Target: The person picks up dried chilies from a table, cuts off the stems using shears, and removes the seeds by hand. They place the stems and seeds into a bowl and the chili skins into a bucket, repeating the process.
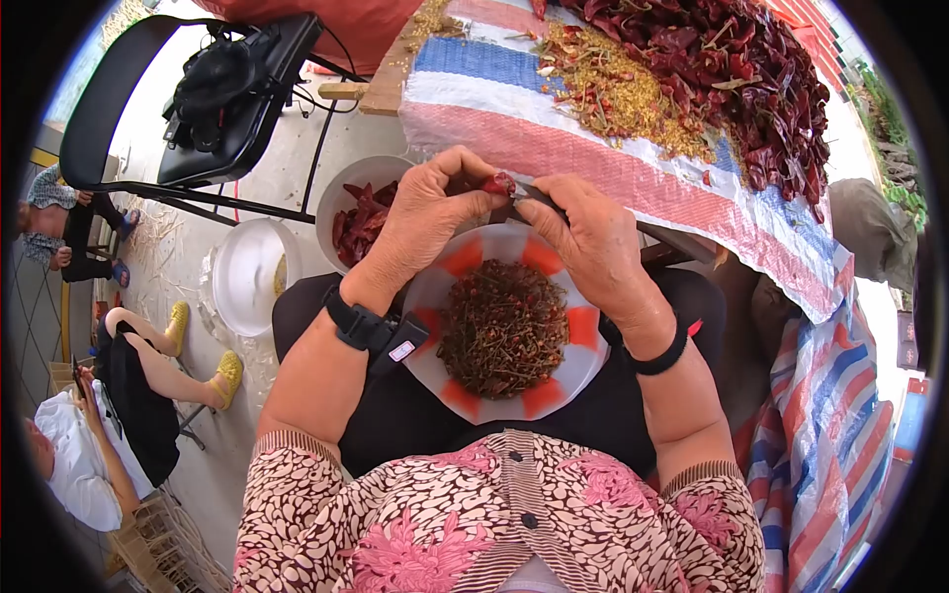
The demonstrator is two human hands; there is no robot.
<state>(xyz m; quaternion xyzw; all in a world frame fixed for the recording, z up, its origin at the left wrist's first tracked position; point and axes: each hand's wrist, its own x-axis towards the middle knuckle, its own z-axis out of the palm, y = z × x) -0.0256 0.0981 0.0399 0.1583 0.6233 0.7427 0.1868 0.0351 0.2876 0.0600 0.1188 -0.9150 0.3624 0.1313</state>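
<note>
My left hand [435,208] is closed, pinching a dried red chili pepper [499,184] between thumb and fingertips. My right hand [593,237] is wrapped round a small metal blade [529,192], its tip right at the chili's end; the grip hides most of the tool. Both hands meet above the far rim of a white and orange bowl [585,331] resting on my lap. Dried chili stems [504,326] fill the bowl's middle. Just left of my left hand, a white basin [329,210] holds several dried red chilies [362,225].
A striped woven sheet [593,163] covers the table ahead, bearing a heap of dried chilies [732,79] and yellow seeds [633,94]. A black chair [217,163] and a white tub [247,277] stand left. Two people [109,425] sit at the far left.
</note>
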